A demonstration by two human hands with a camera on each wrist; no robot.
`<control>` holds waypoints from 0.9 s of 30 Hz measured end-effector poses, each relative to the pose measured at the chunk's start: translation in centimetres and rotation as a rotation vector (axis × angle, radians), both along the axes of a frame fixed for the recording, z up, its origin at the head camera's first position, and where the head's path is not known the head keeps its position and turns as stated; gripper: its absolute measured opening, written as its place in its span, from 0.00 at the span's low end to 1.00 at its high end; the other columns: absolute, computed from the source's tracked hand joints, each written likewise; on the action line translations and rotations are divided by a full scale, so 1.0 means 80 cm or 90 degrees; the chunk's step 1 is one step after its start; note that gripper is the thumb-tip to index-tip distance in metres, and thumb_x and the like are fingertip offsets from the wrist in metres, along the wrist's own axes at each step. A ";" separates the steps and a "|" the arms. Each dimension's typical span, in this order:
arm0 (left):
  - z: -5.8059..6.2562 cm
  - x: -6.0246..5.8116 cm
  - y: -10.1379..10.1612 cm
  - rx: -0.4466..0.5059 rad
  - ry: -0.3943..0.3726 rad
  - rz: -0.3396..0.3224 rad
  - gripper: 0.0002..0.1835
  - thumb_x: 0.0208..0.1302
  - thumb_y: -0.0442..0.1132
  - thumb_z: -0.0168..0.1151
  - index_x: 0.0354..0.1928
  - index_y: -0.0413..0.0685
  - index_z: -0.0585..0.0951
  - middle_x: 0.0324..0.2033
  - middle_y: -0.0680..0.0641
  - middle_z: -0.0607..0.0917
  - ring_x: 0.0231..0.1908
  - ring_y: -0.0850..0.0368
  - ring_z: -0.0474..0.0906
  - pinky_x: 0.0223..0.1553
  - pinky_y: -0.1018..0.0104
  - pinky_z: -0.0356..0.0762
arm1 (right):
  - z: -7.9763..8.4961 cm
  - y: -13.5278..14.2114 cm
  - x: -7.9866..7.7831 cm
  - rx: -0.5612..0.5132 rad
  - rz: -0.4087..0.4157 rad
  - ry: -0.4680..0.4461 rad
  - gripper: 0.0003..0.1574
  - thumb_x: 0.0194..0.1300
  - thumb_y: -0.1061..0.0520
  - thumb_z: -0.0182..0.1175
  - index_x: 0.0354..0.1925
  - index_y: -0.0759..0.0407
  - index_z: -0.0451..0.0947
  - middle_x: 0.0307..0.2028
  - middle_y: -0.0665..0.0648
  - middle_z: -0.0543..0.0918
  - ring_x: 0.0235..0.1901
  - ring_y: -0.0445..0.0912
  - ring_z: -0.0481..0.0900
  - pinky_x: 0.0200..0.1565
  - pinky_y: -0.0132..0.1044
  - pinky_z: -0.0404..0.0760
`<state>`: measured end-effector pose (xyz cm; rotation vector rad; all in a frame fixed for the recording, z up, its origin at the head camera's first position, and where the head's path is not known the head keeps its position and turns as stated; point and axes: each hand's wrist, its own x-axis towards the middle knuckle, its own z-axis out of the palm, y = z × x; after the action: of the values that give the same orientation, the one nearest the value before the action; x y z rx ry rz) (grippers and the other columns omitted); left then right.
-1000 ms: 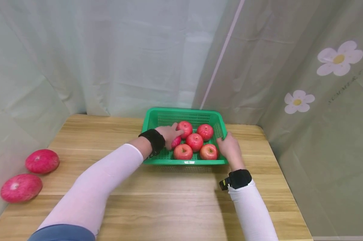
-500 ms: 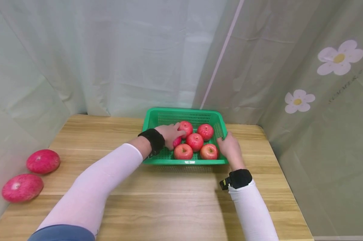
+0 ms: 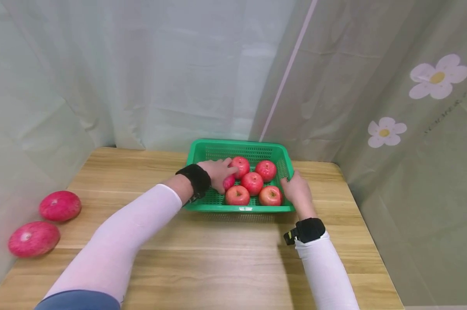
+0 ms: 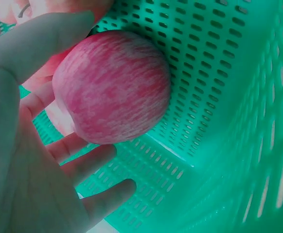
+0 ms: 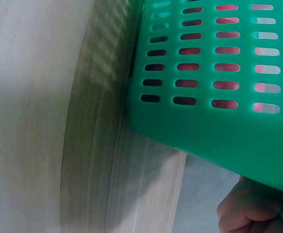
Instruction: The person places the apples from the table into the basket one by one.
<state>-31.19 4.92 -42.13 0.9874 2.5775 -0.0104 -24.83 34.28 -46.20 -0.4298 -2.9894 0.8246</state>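
My left hand [image 3: 216,172] reaches into the green plastic basket [image 3: 239,208] at the back of the table. In the left wrist view, its thumb lies above a red-pink striped apple [image 4: 113,87] and its fingers are spread fairly straight around and under it. This apple [image 3: 228,182] is partly covered by the hand in the head view. Several other red apples, among them a middle one [image 3: 252,183], sit on the basket floor. My right hand [image 3: 297,192] holds the right rim of the basket; its curled fingers [image 5: 251,206] show at the rim in the right wrist view.
Two more pink-red apples, a rear one [image 3: 60,206] and a front one [image 3: 34,239], lie at the left edge of the wooden table [image 3: 218,258]. Grey curtains with printed flowers hang behind and at both sides.
The head view has shifted slightly. The left hand and the apple beside it have edged slightly right within the basket; the right hand stays at the rim.
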 end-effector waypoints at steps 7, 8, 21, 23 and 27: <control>0.012 0.006 -0.012 0.062 -0.025 -0.007 0.41 0.60 0.43 0.73 0.76 0.56 0.68 0.73 0.38 0.64 0.66 0.38 0.71 0.54 0.49 0.82 | 0.001 0.001 0.001 0.000 0.001 0.002 0.36 0.77 0.47 0.50 0.69 0.73 0.64 0.54 0.77 0.80 0.50 0.66 0.81 0.49 0.59 0.81; 0.014 0.007 -0.014 0.071 -0.027 -0.010 0.41 0.60 0.43 0.72 0.76 0.55 0.68 0.72 0.38 0.64 0.64 0.40 0.72 0.53 0.51 0.82 | 0.001 0.001 0.001 0.001 0.001 0.002 0.36 0.77 0.47 0.50 0.69 0.73 0.64 0.54 0.77 0.80 0.50 0.66 0.81 0.49 0.60 0.81; 0.016 0.008 -0.037 0.164 -0.041 -0.035 0.40 0.62 0.47 0.74 0.75 0.52 0.69 0.64 0.41 0.67 0.60 0.42 0.73 0.57 0.51 0.79 | 0.004 0.000 0.001 -0.001 0.004 -0.012 0.37 0.78 0.46 0.49 0.71 0.73 0.62 0.54 0.76 0.80 0.50 0.65 0.80 0.45 0.56 0.80; 0.018 0.011 -0.040 0.182 -0.050 -0.036 0.39 0.63 0.46 0.74 0.75 0.51 0.70 0.65 0.41 0.67 0.60 0.42 0.73 0.58 0.51 0.79 | 0.003 0.000 0.001 -0.003 0.004 -0.014 0.37 0.79 0.46 0.49 0.71 0.72 0.62 0.54 0.75 0.79 0.50 0.65 0.80 0.45 0.55 0.80; 0.022 0.018 -0.046 0.199 -0.057 -0.033 0.38 0.64 0.46 0.73 0.74 0.51 0.71 0.67 0.42 0.66 0.62 0.42 0.73 0.60 0.50 0.79 | 0.002 0.001 0.002 -0.008 0.005 -0.017 0.37 0.79 0.46 0.49 0.72 0.72 0.62 0.55 0.75 0.79 0.50 0.65 0.80 0.45 0.54 0.80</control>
<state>-29.74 1.21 -40.39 1.1339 2.5176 0.4240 -24.64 34.38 -46.01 -0.4327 -3.0147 0.8455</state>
